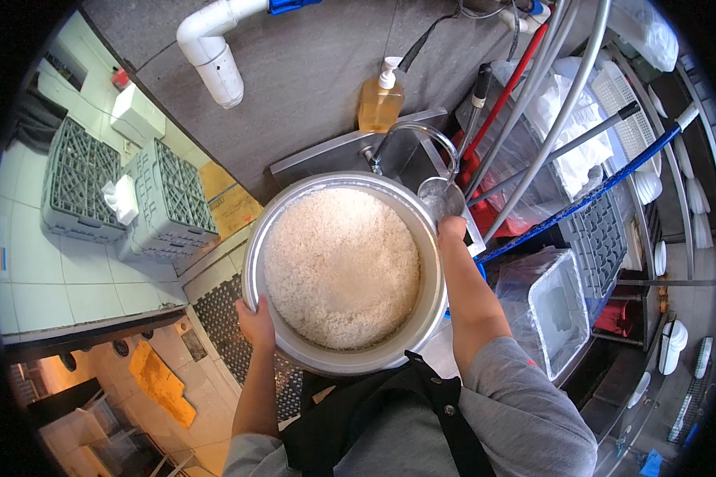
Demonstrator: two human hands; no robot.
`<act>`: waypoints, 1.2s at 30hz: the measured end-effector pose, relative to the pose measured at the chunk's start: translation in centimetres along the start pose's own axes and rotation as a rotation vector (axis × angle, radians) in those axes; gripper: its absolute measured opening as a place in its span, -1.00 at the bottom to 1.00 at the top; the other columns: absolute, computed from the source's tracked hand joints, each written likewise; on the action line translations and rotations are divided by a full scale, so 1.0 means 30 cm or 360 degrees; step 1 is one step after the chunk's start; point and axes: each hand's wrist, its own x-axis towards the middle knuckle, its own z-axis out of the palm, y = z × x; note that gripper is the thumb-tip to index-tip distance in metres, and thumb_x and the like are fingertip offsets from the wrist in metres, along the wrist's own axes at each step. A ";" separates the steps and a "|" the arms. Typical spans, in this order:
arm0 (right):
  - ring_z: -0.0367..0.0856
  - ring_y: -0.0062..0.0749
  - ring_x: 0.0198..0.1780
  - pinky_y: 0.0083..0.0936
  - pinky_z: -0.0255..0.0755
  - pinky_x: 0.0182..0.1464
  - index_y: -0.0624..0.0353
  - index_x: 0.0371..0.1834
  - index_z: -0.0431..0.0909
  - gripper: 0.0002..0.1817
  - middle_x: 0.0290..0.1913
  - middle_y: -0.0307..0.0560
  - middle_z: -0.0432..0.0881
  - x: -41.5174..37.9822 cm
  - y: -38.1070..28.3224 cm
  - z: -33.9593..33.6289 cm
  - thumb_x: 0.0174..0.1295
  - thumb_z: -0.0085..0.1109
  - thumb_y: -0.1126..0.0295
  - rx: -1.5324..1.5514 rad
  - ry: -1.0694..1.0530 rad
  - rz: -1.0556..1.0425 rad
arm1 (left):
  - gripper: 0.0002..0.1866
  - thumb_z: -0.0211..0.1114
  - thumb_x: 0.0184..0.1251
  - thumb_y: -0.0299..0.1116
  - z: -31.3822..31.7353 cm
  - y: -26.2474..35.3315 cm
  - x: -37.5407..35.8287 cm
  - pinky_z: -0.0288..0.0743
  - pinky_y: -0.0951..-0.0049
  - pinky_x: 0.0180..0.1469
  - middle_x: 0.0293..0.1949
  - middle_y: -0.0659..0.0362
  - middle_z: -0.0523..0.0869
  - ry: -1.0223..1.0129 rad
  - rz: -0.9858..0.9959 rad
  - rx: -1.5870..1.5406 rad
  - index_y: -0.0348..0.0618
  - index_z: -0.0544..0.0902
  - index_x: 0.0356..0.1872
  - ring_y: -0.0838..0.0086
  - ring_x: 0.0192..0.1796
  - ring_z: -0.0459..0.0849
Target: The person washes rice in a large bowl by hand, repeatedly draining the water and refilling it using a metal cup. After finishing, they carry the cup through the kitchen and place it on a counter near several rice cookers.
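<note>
Nearest the camera: a black apron point(374, 421) worn over a grey long-sleeved top point(525, 413). Just beyond it, a large round metal pot point(433, 278) is held level in front of the person, filled nearly to the rim with white rice point(340, 266). The left hand point(256, 322) is clamped on the pot's near-left rim, thumb over the edge. The right hand point(452, 230) grips the far-right rim; its fingers are hidden behind the pot, so their closure cannot be told fully. The pot sits under a curved steel faucet point(422, 135), above a small steel sink point(406, 155); water shows in the basin by the spout. Behind, against the grey wall, stands a soap pump bottle point(382, 99) of amber liquid. A white pipe point(211, 52) runs upper left. Mop handles point(549, 119) lean to the right. Grey dish racks point(167, 199) are stacked on the tiled floor at left.
</note>
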 end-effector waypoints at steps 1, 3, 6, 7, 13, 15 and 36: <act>0.52 -0.04 0.04 -0.36 0.38 0.03 0.46 -0.03 0.39 -0.62 -0.03 0.29 0.51 0.022 0.013 0.012 0.10 -0.13 0.46 0.0010 -0.0038 0.0037 | -0.65 0.25 0.10 -0.22 0.001 -0.002 0.000 0.40 0.26 -0.15 -0.32 -0.08 0.62 0.0007 0.0011 -0.0002 -0.23 0.40 -0.21 0.08 -0.26 0.60; 0.47 0.00 0.09 -0.33 0.33 0.11 0.40 0.13 0.24 -0.56 0.07 0.31 0.44 0.056 0.028 0.029 0.21 -0.20 0.39 0.0032 -0.0115 0.0110 | -0.66 0.24 0.11 -0.23 0.000 0.001 -0.001 0.40 0.25 -0.15 -0.32 -0.08 0.62 0.0003 0.0020 -0.0022 -0.23 0.40 -0.21 0.08 -0.27 0.60; 0.44 -0.01 0.12 -0.32 0.31 0.14 0.38 0.17 0.21 -0.56 0.11 0.29 0.41 0.041 0.018 0.022 0.24 -0.28 0.39 0.0107 -0.0121 0.0158 | -0.66 0.24 0.11 -0.25 -0.005 0.014 -0.006 0.40 0.25 -0.15 -0.32 -0.09 0.62 -0.0018 0.0001 -0.0039 -0.24 0.40 -0.20 0.07 -0.26 0.60; 0.44 -0.01 0.13 -0.32 0.31 0.15 0.38 0.17 0.20 -0.56 0.12 0.29 0.40 0.017 0.003 0.006 0.24 -0.29 0.39 0.0121 -0.0133 0.0164 | -0.66 0.24 0.11 -0.25 -0.006 0.017 -0.006 0.39 0.24 -0.14 -0.31 -0.09 0.61 -0.0019 -0.0014 -0.0021 -0.24 0.40 -0.20 0.07 -0.26 0.60; 0.45 -0.02 0.12 -0.32 0.33 0.13 0.36 0.18 0.17 -0.55 0.13 0.28 0.39 0.036 0.015 0.019 0.23 -0.29 0.41 0.0082 -0.0129 0.0151 | -0.63 0.29 0.04 -0.27 0.012 -0.028 0.011 0.36 0.24 -0.08 -0.24 -0.07 0.55 0.0007 0.0060 -0.0015 -0.24 0.40 -0.21 0.08 -0.17 0.55; 0.45 -0.02 0.11 -0.32 0.34 0.12 0.36 0.17 0.18 -0.56 0.13 0.27 0.40 0.036 0.014 0.018 0.22 -0.28 0.43 0.0072 -0.0151 0.0148 | -0.62 0.32 0.00 -0.28 0.013 -0.029 0.012 0.35 0.24 -0.07 -0.23 -0.06 0.54 0.0013 0.0074 -0.0007 -0.24 0.40 -0.21 0.09 -0.15 0.54; 0.55 -0.04 -0.02 -0.36 0.41 -0.02 0.42 -0.06 0.40 -0.67 -0.07 0.26 0.54 0.097 0.062 0.053 0.09 -0.06 0.49 0.0099 -0.0158 0.0076 | -0.57 0.36 -0.17 -0.41 0.010 -0.020 0.009 0.37 0.24 -0.09 -0.29 -0.07 0.55 0.0002 0.0088 -0.0019 -0.25 0.39 -0.24 0.08 -0.19 0.55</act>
